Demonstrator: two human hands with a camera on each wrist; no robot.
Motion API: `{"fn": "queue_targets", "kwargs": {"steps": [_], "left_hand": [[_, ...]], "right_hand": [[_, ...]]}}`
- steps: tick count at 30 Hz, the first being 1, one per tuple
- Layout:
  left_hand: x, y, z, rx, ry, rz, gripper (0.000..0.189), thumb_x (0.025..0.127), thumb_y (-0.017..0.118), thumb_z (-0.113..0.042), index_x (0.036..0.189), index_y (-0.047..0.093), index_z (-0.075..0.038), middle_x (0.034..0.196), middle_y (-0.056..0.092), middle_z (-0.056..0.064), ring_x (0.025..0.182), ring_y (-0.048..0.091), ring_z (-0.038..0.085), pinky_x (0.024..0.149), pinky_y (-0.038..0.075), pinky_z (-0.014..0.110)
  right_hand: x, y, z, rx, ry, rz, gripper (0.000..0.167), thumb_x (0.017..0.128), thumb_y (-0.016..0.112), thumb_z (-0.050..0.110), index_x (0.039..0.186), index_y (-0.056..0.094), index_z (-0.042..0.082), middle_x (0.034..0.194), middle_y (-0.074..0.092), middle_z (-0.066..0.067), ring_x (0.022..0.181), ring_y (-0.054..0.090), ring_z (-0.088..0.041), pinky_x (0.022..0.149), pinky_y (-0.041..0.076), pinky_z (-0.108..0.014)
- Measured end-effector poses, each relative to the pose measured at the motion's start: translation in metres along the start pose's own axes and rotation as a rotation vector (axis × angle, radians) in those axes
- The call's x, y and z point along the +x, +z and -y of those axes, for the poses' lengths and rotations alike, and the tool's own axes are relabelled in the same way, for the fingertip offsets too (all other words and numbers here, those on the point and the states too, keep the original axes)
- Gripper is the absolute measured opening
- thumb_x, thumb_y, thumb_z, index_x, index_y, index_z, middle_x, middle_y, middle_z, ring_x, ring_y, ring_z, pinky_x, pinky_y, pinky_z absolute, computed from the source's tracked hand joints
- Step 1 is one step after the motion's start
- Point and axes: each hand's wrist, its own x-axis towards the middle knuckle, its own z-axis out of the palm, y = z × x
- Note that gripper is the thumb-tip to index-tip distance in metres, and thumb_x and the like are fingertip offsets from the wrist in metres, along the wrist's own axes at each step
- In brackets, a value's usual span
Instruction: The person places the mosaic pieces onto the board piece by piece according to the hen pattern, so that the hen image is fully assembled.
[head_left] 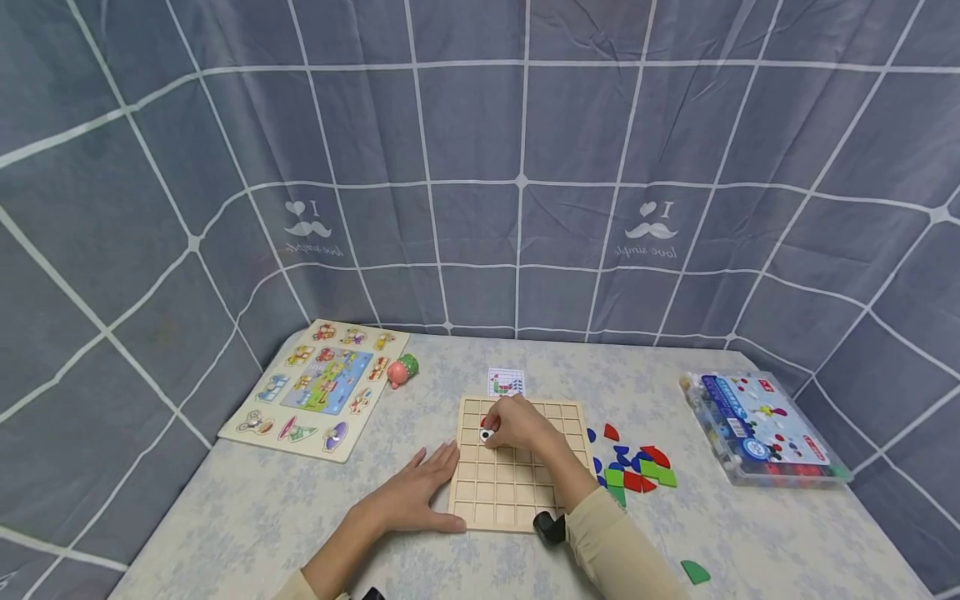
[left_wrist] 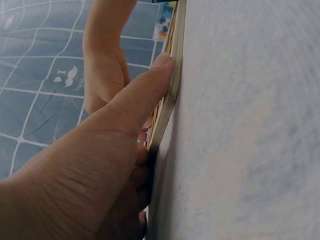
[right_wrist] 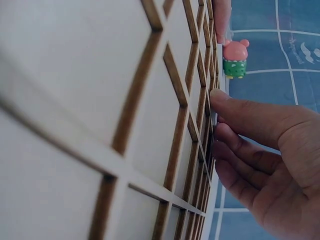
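Note:
A square wooden grid board (head_left: 487, 496) lies flat on the table. At its left edge, my left hand (head_left: 416, 493) has its fingers fairly straight; its thumb (left_wrist: 145, 90) lies against the board's side in the left wrist view. Over the upper-left cells, my right hand (head_left: 517, 423) pinches a small black-and-white piece (head_left: 486, 435) with thumb and fingertips. A bit of red (head_left: 483, 422) shows just above that piece. In the right wrist view the right thumb (right_wrist: 240, 110) reaches down to the grid, and the fingers hide the piece.
Coloured shape pieces (head_left: 633, 482) lie in a loose pile right of the board, with a green quarter-circle (head_left: 695, 572) nearer. A pattern card (head_left: 506, 381) sits behind the board. Left are a picture puzzle (head_left: 300, 442) and a pink-and-green figurine (head_left: 402, 371); right, a plastic box (head_left: 765, 429).

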Motion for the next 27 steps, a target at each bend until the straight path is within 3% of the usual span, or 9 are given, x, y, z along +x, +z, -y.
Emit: {"fn": "queue_targets", "kwargs": {"steps": [13,21,27], "left_hand": [[0.002,0.001,0.0,0.001,-0.01,0.009,0.109,0.078,0.068,-0.065,0.154,0.022,-0.001,0.163,0.02,0.013,0.152,0.019,0.028,0.123,0.013,0.055],[0.001,0.001,0.001,-0.013,-0.017,0.005,0.109,0.077,0.069,-0.064,0.154,0.023,-0.001,0.163,0.021,0.012,0.151,0.019,0.028,0.123,0.013,0.054],[0.001,0.002,0.002,-0.015,-0.016,0.0,0.109,0.077,0.069,-0.064,0.154,0.023,-0.002,0.163,0.02,0.012,0.151,0.019,0.028,0.123,0.013,0.055]], "right_hand": [[-0.007,-0.005,-0.001,-0.023,0.004,-0.003,0.021,0.073,0.085,0.017,0.09,0.076,0.007,0.081,0.071,0.001,0.072,0.06,-0.008,0.067,0.052,-0.024],[-0.022,-0.013,-0.01,-0.004,0.029,-0.029,0.019,0.079,0.081,0.02,0.094,0.076,0.009,0.089,0.073,-0.001,0.082,0.065,-0.013,0.073,0.056,-0.03],[-0.036,-0.017,-0.02,0.023,0.066,-0.055,0.021,0.081,0.079,0.02,0.098,0.075,0.008,0.09,0.072,-0.001,0.08,0.063,-0.012,0.071,0.055,-0.03]]}}
